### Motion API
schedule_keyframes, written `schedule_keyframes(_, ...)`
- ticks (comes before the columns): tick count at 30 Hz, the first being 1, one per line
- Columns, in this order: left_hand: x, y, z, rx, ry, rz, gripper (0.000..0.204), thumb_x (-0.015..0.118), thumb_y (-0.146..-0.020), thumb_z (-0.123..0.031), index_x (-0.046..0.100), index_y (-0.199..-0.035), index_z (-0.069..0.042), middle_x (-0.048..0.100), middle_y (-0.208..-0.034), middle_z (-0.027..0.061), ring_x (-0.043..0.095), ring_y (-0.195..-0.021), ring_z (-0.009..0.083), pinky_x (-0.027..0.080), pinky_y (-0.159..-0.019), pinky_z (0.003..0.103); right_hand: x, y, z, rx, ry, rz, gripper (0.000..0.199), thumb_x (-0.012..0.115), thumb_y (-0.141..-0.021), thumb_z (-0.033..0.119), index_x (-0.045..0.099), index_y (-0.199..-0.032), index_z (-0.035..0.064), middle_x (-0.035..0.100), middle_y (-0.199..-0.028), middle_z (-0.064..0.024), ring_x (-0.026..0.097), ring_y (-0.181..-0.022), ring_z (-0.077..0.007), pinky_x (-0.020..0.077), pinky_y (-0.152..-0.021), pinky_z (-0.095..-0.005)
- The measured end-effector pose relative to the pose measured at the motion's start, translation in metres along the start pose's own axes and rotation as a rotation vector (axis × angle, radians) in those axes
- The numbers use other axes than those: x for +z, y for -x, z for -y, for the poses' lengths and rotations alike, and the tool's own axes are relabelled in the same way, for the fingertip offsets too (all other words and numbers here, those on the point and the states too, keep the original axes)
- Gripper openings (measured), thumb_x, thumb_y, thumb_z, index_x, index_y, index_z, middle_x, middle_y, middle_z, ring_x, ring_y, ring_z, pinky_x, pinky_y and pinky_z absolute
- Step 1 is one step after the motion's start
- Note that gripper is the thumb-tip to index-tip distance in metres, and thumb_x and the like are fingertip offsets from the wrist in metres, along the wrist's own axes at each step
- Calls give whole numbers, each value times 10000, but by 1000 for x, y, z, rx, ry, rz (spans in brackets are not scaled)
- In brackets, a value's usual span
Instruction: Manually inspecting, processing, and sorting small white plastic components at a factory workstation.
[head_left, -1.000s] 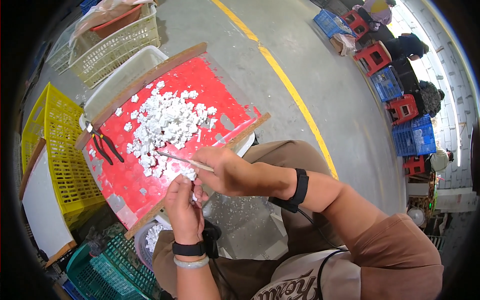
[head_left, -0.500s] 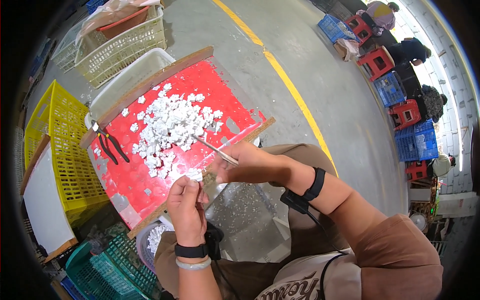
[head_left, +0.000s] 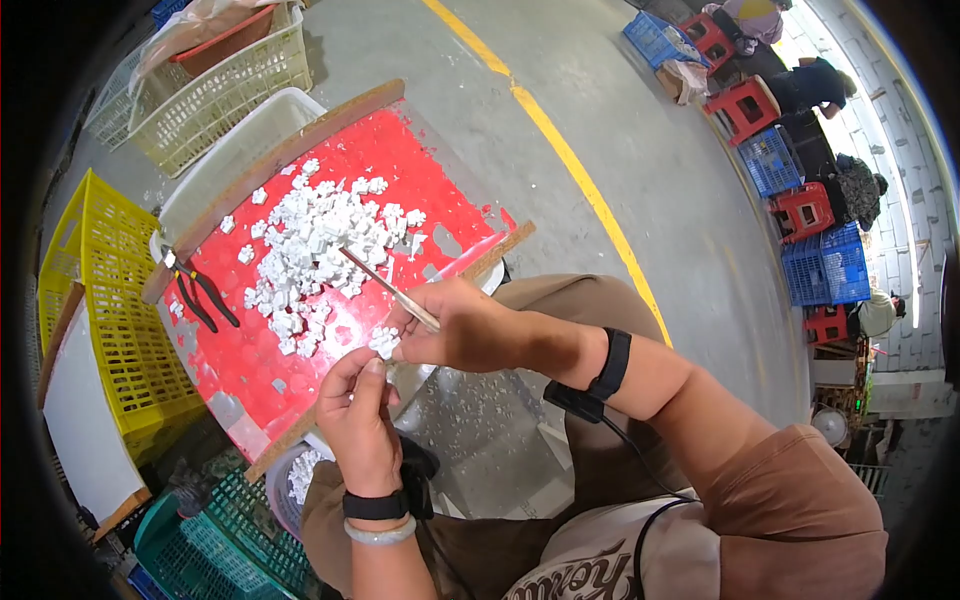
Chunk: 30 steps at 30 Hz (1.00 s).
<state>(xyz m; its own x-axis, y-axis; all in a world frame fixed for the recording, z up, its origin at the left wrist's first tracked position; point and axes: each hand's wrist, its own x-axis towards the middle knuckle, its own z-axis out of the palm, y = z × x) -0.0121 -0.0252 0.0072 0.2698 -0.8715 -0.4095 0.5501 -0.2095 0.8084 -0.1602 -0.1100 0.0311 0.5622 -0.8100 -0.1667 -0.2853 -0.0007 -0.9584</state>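
Left hand (head_left: 360, 405) pinched narrow on a white piece (head_left: 384, 342), by the bench's (head_left: 235, 360) near edge; right hand (head_left: 440, 325) gripping a slim tool (head_left: 380, 279), tip toward the white pile (head_left: 320, 230). Step—apparently handwork on one piece; next calls for steady pinch.

There it was, right at the near edge: big, looping lettering (head_left: 592, 578) in dark brown, sprawled across the pale front of the person's shirt (head_left: 690, 552)! It slanted up toward the right, its lower part cut off by the rim of the view, so only a piece of the word could be made out. And over on the grey floor, a bold yellow line marking (head_left: 580, 175) swept from the far side down toward the near right.
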Motion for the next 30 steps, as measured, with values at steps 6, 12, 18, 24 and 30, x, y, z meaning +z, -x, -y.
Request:
schedule_keyframes(6, 5, 1, 1, 102, -149, -107, 80, 614, -846, -27, 615, -925, -16, 572, -734, 2, 488, -587, 66, 390, -535, 189, 5, 0, -1, -11, 26, -48, 193, 694, -710, 126, 609, -815, -13, 628, -706, -88, 602, -675, -140, 487, -618, -282)
schedule_keyframes(12, 5, 2, 2, 100, -99, -70, 33, 595, -852, -21, 589, -885, -25, 553, -714, -3, 476, -579, 69, 381, -539, 189, 7, 0, -1, 54, -7, -36, 193, 696, -710, 129, 608, -811, -9, 627, -715, -90, 583, -679, -123, 480, -617, -279)
schedule_keyframes(18, 3, 2, -1, 129, -134, -16, 44, 585, -861, -27, 571, -902, -33, 542, -727, -4, 473, -587, 67, 382, -547, 195, 7, -1, -4, 51, -49, -23, 207, 706, -710, 128, 609, -826, -13, 620, -711, -85, 577, -681, -121, 474, -623, -273)
schedule_keyframes(24, 7, 4, -4, 243, -318, 2, 51, 604, -853, -30, 555, -862, -23, 521, -745, -9, 481, -623, 56, 385, -561, 189, 6, 0, -4, 25, -91, -13, 188, 709, -725, 122, 611, -815, -12, 609, -704, -69, 558, -682, -99, 458, -603, -265)
schedule_keyframes(30, 8, 4, -4, 175, -171, 5, 55, 600, -855, -26, 547, -868, -20, 529, -761, -2, 483, -621, 63, 395, -566, 195, 6, 1, -3, 16, -114, -16, 192, 710, -733, 140, 615, -808, -9, 603, -681, -62, 547, -666, -91, 452, -590, -258)
